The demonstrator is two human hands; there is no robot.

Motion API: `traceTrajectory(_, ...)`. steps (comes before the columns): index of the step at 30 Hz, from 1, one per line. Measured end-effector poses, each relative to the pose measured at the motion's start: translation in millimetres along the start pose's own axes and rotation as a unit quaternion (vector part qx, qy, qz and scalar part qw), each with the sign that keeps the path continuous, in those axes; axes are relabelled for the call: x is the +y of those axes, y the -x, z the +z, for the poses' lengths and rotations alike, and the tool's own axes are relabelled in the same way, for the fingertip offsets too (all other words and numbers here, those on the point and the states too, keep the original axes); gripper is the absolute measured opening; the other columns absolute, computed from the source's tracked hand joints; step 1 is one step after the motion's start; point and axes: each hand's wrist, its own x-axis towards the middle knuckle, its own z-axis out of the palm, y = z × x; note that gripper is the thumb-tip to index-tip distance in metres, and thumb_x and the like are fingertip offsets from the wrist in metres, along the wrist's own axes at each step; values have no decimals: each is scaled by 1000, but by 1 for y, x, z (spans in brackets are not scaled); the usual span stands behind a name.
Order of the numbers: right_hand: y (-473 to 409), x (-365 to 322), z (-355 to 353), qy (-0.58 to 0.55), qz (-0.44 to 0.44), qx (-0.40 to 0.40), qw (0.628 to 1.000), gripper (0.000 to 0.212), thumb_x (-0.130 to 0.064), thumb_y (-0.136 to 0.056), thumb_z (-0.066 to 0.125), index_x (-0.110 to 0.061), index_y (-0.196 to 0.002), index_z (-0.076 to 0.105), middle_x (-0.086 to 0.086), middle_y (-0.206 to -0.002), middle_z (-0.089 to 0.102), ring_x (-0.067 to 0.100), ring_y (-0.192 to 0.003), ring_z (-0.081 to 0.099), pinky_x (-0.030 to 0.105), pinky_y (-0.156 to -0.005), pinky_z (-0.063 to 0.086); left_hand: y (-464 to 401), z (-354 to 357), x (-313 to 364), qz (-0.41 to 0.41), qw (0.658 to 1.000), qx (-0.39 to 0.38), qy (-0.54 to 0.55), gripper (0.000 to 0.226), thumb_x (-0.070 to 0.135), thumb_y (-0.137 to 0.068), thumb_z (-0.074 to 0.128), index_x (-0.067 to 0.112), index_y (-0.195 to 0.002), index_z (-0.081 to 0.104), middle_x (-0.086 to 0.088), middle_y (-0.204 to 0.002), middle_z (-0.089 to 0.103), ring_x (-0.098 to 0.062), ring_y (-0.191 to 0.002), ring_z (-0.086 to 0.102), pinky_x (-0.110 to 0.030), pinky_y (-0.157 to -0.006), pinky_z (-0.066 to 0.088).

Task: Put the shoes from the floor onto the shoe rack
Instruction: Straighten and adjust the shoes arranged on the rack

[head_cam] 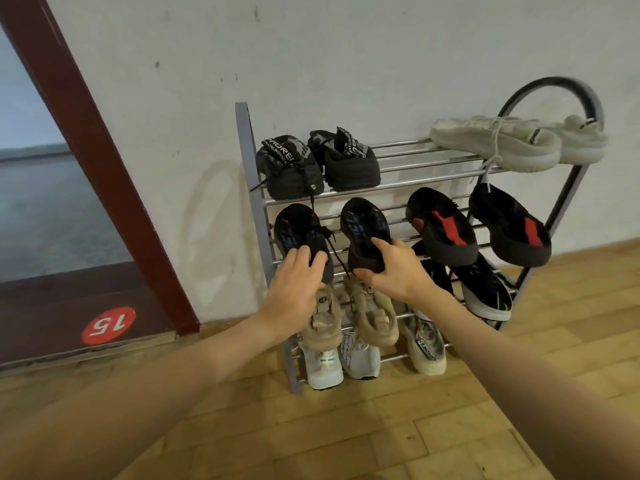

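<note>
Much of the lower rack (250,157) is hidden behind the two forearms and hands, so the beige pair (375,318) on the third tier is only partly seen, and the heels of the black-and-green shoes (485,292) are covered by the red-soled pair (445,230) above them. The rack's right foot is cut off from view by those shoes. On the second tier two black shoes with blue sole markings are gripped, soles outward: the left shoe (298,230) is held by the left hand (294,289), fingers curled over its heel, and the right shoe (365,226) is clamped at the heel by the right hand (394,271), thumb under and fingers over. The blue sole print cannot be read.

On the top tier, "SPORE" can be made out on a tongue strap of the dark pair (318,164) (the rest is folded away), and the white pair (519,142) lies on its side. "SPORE" also shows on a pale shoe (427,344) at the bottom. A red floor sticker (108,324) reads "15", upside down.
</note>
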Motion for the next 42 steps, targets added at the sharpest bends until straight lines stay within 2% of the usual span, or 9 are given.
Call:
traceTrajectory(6, -1, -9, 1, -33, -32, 13, 999, 62, -46, -85, 63, -11, -134, 48, 11, -126, 52, 32, -114, 53, 44, -98, 47, 5, 0, -4, -31, 999, 22, -25, 43, 1, -72, 71, 12, -110, 55, -6, -95, 52, -22, -86, 50, -31, -67, 42)
traceTrajectory(11, 1, -23, 10, -39, -82, 3, 996, 63, -39, -87, 64, -7, -137, 43, 13, -130, 48, 33, -118, 52, 43, -101, 45, 7, 3, -11, -20, 999, 34, -15, 40, 4, -72, 74, 12, -107, 57, -5, -90, 51, -21, -81, 49, -31, -63, 42)
traceTrajectory(20, 5, -25, 4, -16, -78, -62, 995, 93, -49, -88, 60, -20, -155, 1, 17, -152, 25, 36, -137, 35, 46, -112, 35, 6, -10, -15, -36, 998, -18, 46, 50, 24, -88, 61, 15, -134, 44, -8, -113, 50, -24, -104, 51, -33, -85, 46)
traceTrajectory(23, 9, -21, -11, 35, -92, 13, 995, 79, -54, -93, 47, -17, -154, 13, 21, -155, 23, 37, -142, 26, 46, -114, 27, 7, -16, -2, -73, 996, 1, 43, 54, 20, -85, 61, 12, -135, 41, -16, -131, 46, -31, -119, 49, -37, -98, 44)
traceTrajectory(27, 16, 10, -37, 74, -148, 248, 954, 38, -27, -95, 51, -3, -123, 56, 18, -122, 54, 33, -109, 54, 42, -92, 44, 1, -22, 20, -59, 995, 76, 27, 50, 13, -78, 65, 7, -126, 50, -19, -138, 43, -34, -129, 43, -40, -107, 37)
traceTrajectory(30, 18, 52, -56, 129, -105, 322, 932, 22, -17, -90, 52, -2, -103, 61, 16, -102, 55, 31, -92, 52, 39, -79, 40, -16, -22, 43, 6, 995, 60, 81, 45, 13, -82, 62, 8, -125, 52, -12, -134, 45, -27, -125, 46, -34, -102, 41)
traceTrajectory(33, 13, 95, -74, 196, -40, 300, 933, 21, -12, -84, 53, 0, -100, 59, 19, -102, 54, 35, -89, 51, 42, -76, 40, -45, -13, 75, 43, 990, 27, 131, 42, 16, -87, 57, 13, -128, 48, -4, -133, 43, -18, -123, 44, -28, -99, 41)
traceTrajectory(37, 5, 142, -87, 246, 63, 239, 937, 38, -18, -81, 56, 0, -115, 53, 25, -118, 49, 43, -108, 47, 51, -92, 38, -95, 7, 119, 36, 985, -17, 168, 47, 24, -87, 59, 15, -131, 45, -4, -132, 45, -20, -124, 43, -31, -99, 40)
traceTrajectory(42, 16, 173, -79, 156, 188, 195, 950, 70, -49, -83, 61, -17, -140, 37, 28, -140, 31, 47, -127, 33, 53, -105, 29, -147, 27, 159, 7, 979, -120, 166, 82, 45, -76, 70, 18, -143, 31, -14, -137, 39, -32, -126, 41, -39, -98, 43)
